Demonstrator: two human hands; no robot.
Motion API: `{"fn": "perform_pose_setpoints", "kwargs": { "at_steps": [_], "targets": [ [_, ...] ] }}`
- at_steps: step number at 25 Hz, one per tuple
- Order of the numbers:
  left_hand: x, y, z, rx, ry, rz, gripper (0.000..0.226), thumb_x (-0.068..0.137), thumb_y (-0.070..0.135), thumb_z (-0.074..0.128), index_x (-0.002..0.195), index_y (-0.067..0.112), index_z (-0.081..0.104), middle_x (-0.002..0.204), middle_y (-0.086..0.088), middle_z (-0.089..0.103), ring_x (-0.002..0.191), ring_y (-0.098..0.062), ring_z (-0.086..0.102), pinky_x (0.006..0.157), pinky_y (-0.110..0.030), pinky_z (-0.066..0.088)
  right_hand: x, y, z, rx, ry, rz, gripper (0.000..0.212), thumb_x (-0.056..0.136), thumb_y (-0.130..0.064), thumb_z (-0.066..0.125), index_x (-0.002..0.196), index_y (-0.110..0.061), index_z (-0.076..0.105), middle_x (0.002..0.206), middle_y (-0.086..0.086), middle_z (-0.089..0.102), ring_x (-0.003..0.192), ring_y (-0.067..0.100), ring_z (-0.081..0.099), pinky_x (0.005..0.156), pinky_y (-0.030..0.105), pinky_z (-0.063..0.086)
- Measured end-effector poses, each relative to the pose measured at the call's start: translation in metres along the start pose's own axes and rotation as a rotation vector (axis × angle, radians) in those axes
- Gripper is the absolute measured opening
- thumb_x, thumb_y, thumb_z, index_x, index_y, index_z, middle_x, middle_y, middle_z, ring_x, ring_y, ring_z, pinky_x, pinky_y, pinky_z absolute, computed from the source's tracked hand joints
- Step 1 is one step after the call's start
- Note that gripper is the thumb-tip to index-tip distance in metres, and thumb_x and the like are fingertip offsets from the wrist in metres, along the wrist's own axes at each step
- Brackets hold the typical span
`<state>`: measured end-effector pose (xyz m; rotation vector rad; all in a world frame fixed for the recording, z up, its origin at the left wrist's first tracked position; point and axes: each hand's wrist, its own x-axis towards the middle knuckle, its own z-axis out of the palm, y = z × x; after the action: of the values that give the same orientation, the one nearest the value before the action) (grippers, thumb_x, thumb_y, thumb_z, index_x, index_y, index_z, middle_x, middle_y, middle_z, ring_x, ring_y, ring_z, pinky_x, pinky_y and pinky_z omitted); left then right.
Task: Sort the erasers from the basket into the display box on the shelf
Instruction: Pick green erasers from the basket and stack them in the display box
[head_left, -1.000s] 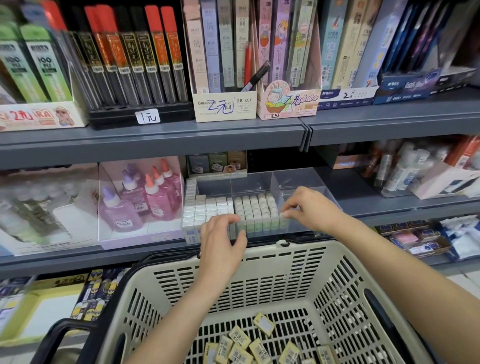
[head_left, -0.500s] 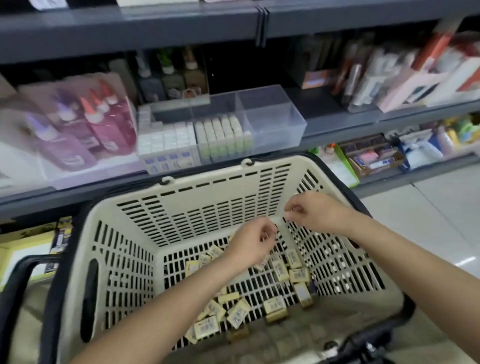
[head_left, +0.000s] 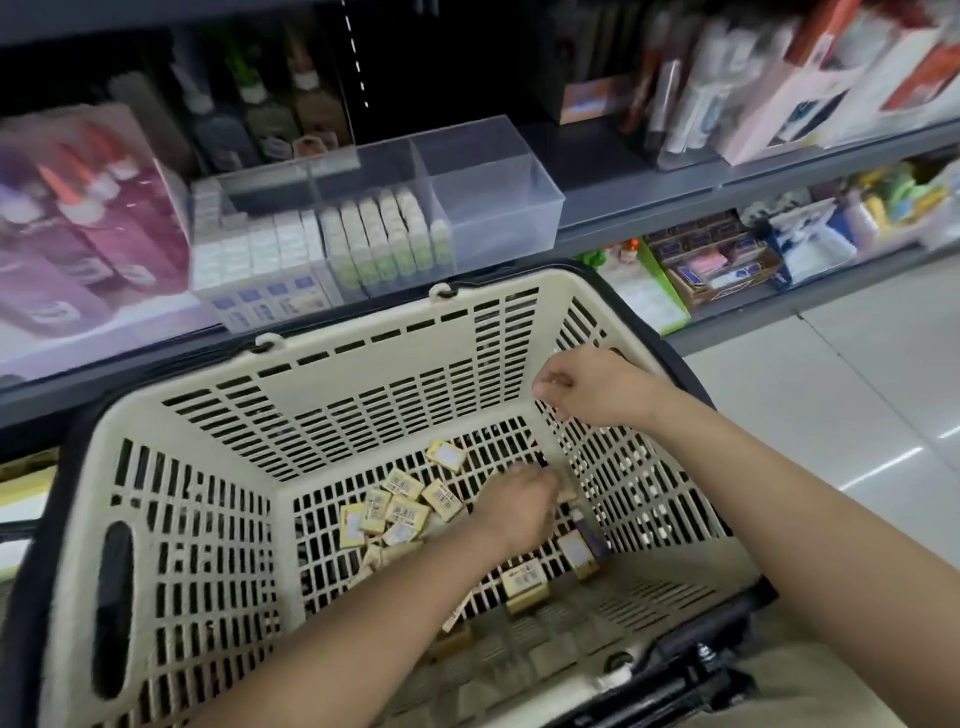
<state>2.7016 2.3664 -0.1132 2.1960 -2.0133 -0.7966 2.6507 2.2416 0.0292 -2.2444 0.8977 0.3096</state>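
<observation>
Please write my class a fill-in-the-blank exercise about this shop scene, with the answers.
1. The left hand reaches for erasers lying in the ____.
2. The display box has ____ compartments.
3. Only its ____ compartment is empty.
4. The right hand is held ____ than the left hand.
Answers: basket; three; right; higher.

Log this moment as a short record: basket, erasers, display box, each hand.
basket: cream, slotted, in front of the shelf
erasers: yellow-wrapped, loose on the basket floor
display box: clear, on the shelf; left and middle compartments hold rows of small packs, right one looks empty
left hand: down among the erasers; blurred, grip unclear
right hand: over the basket's far right corner, fingers curled; contents not visible
</observation>
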Motion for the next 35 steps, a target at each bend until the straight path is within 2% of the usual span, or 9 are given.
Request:
{"fn": "perform_pose_setpoints", "kwargs": {
  "at_steps": [2,9,14,16,20,24,27,31,35],
  "targets": [
    [0.003,-0.001,-0.002,-0.009,0.0,-0.073,0.035,0.081,0.021,0.059,0.114,0.011,0.052,0.114,-0.011,0.052,0.111,-0.029,0.046,0.088,-0.038,0.041,0.0,-0.001,-0.002,-0.009,0.006,-0.005,0.019,0.094,-0.031,0.05,0.101,-0.018,0.062,0.088,-0.002,0.067,0.077,0.009,0.067,0.083,0.034,0.053],
    [0.006,0.019,0.028,0.025,-0.116,0.053,0.044,0.091,0.033,0.053,0.133,0.022,0.044,0.129,-0.008,0.051,0.121,-0.028,0.041,0.094,-0.038,0.033,-0.001,0.002,-0.002,-0.014,0.002,-0.018,0.025,0.093,-0.037,0.052,0.103,-0.018,0.064,0.099,-0.001,0.065,0.091,0.017,0.062,0.087,0.037,0.051],
    [-0.008,-0.008,0.019,-0.049,-0.15,0.001,0.027,0.088,0.033,0.059,0.111,0.02,0.058,0.118,-0.003,0.049,0.113,-0.024,0.044,0.086,-0.033,0.032,-0.001,0.004,0.0,-0.049,0.022,-0.053,0.023,0.092,-0.037,0.052,0.1,-0.018,0.064,0.073,-0.015,0.054,0.083,0.012,0.058,0.076,0.028,0.045],
    [-0.026,-0.026,0.01,-0.103,-0.172,-0.005,0.023,0.088,0.033,0.06,0.105,0.019,0.059,0.118,0.0,0.051,0.113,-0.02,0.046,0.089,-0.034,0.034,-0.002,0.004,0.001,-0.053,0.01,-0.074,0.019,0.092,-0.036,0.053,0.096,-0.021,0.064,0.073,-0.016,0.053,0.08,0.01,0.057,0.073,0.026,0.043],
    [-0.065,-0.056,-0.034,-0.434,-0.136,-0.169,0.013,0.09,0.031,0.06,0.096,0.021,0.056,0.097,0.0,0.06,0.087,-0.02,0.059,0.076,-0.033,0.047,-0.002,-0.002,0.009,-0.162,-0.057,-0.137,0.02,0.088,-0.037,0.059,0.097,-0.021,0.067,0.089,-0.005,0.064,0.088,0.013,0.061,0.078,0.027,0.046],
    [-0.08,-0.063,-0.081,-0.532,0.047,-0.211,0.011,0.084,0.03,0.067,0.086,0.023,0.059,0.078,0.009,0.059,0.063,-0.003,0.053,0.054,-0.021,0.04,-0.002,-0.024,0.038,-0.315,-0.219,-0.281,0.027,0.083,-0.036,0.067,0.104,-0.02,0.067,0.096,-0.007,0.065,0.084,0.007,0.056,0.067,0.019,0.038],
    [-0.086,-0.059,-0.112,-0.595,0.193,-0.218,0.019,0.08,0.034,0.07,0.073,0.029,0.053,0.073,0.012,0.055,0.065,-0.002,0.052,0.056,-0.019,0.038,0.0,-0.043,0.057,-0.26,-0.166,-0.383,0.012,0.081,-0.033,0.069,0.087,-0.025,0.063,0.078,-0.012,0.056,0.075,0.009,0.052,0.064,0.023,0.034],
    [-0.098,-0.061,-0.145,-0.662,0.323,-0.239,0.018,0.078,0.036,0.07,0.076,0.027,0.055,0.079,0.009,0.06,0.075,-0.008,0.057,0.07,-0.025,0.048,0.007,-0.064,0.042,-0.149,-0.044,-0.411,0.017,0.079,-0.029,0.072,0.071,-0.027,0.058,0.066,-0.013,0.054,0.063,0.004,0.051,0.058,0.02,0.034],
    [-0.101,-0.064,-0.181,-0.549,0.85,-0.201,0.007,0.081,0.044,0.056,0.078,0.04,0.052,0.08,0.02,0.057,0.083,0.008,0.053,0.074,-0.002,0.038,0.013,-0.076,0.001,0.117,0.091,-0.442,0.022,0.083,-0.018,0.069,0.104,-0.018,0.061,0.075,-0.009,0.061,0.072,0.011,0.065,0.071,0.03,0.053]
  ]
}}
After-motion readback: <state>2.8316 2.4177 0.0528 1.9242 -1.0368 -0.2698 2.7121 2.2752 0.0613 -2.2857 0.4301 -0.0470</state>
